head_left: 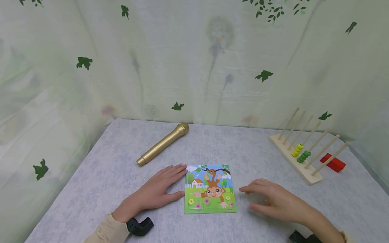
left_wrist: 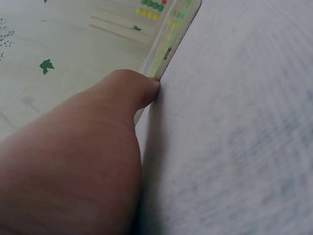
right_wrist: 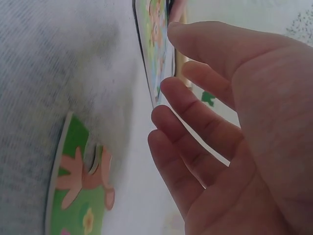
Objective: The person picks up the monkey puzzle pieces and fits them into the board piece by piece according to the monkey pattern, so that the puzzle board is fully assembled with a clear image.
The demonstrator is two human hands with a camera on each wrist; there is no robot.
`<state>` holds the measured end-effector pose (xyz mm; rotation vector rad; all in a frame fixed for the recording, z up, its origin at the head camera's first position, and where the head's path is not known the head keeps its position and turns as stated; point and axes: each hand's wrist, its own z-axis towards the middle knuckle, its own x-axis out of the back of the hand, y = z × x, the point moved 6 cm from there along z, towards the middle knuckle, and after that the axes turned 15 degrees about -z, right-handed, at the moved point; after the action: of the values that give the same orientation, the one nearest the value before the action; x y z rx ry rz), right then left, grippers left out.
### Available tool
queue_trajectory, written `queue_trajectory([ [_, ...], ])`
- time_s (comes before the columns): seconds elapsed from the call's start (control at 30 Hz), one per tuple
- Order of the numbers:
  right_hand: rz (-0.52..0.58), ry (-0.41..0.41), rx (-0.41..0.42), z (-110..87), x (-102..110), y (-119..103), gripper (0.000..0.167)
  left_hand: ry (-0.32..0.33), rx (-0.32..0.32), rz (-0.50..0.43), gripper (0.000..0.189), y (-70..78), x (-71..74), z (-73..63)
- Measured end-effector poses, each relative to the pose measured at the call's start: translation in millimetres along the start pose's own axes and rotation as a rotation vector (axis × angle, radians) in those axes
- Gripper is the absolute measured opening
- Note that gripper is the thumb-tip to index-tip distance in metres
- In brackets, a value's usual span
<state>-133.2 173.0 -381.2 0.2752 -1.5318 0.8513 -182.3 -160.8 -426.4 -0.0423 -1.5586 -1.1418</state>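
A square monkey jigsaw puzzle lies flat on the table. My left hand rests palm down beside it, fingertips and thumb at its left edge. In the left wrist view, the thumb touches the puzzle's side. To the puzzle's right, my right hand hovers apart from it, fingers loosely bent and holding nothing. The right wrist view shows a loose puzzle piece, green with a monkey's hand and a yellow flower, on the table near the right hand. That piece is hidden in the head view.
A gold toy microphone lies behind the left hand. At the right stands a wooden peg rack with yellow beads and green beads. Behind it is a red block. A leaf-patterned curtain hangs past the table's far edge.
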Motion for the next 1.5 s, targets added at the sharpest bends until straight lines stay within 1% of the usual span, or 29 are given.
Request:
queue_trajectory([
  [0.1, -0.005, 0.028, 0.01, -4.6, 1, 3, 0.039, 0.001, -0.003, 0.0, 0.073, 0.7, 0.7, 0.5],
  [0.27, -0.008, 0.035, -0.012, -11.5, 3, 9, 0.041, 0.005, -0.007, 0.008, 0.073, 1.5, 1.4, 0.5],
  [0.4, -0.021, 0.064, -0.005, -17.5, 3, 13, 0.043, 0.006, -0.009, 0.008, 0.073, 2.1, 2.4, 0.6],
  [0.53, -0.075, 0.087, 0.007, -21.5, 3, 17, 0.044, 0.004, -0.002, 0.009, 0.073, 1.6, 2.6, 0.7],
  [0.63, -0.121, 0.067, -0.022, -24.8, 3, 22, 0.046, -0.003, 0.005, 0.0, 0.073, 1.1, 2.1, 0.5],
  [0.8, -0.142, 0.036, -0.085, -31.0, 3, 35, 0.05, -0.007, 0.007, -0.009, 0.073, 1.3, 1.0, -0.4],
  [0.9, -0.128, 0.011, -0.112, -33.4, 2, 43, 0.053, -0.002, 0.003, -0.007, 0.072, 1.7, 0.6, -0.9],
  [1.1, -0.078, -0.101, -0.179, -36.8, -1, 55, 0.062, 0.0, 0.002, -0.007, 0.072, 1.5, -0.5, -1.5],
  [1.2, -0.074, -0.129, -0.179, -39.0, 0, 56, 0.066, -0.001, 0.004, -0.009, 0.073, 1.1, -0.6, -1.9],
  [1.33, -0.076, -0.124, -0.146, -42.3, 3, 57, 0.066, 0.0, 0.002, -0.009, 0.073, 0.5, -0.5, -1.5],
  [1.5, -0.061, -0.174, -0.178, -44.8, 3, 62, 0.066, 0.003, -0.003, -0.002, 0.073, 0.3, -0.2, -0.4],
])
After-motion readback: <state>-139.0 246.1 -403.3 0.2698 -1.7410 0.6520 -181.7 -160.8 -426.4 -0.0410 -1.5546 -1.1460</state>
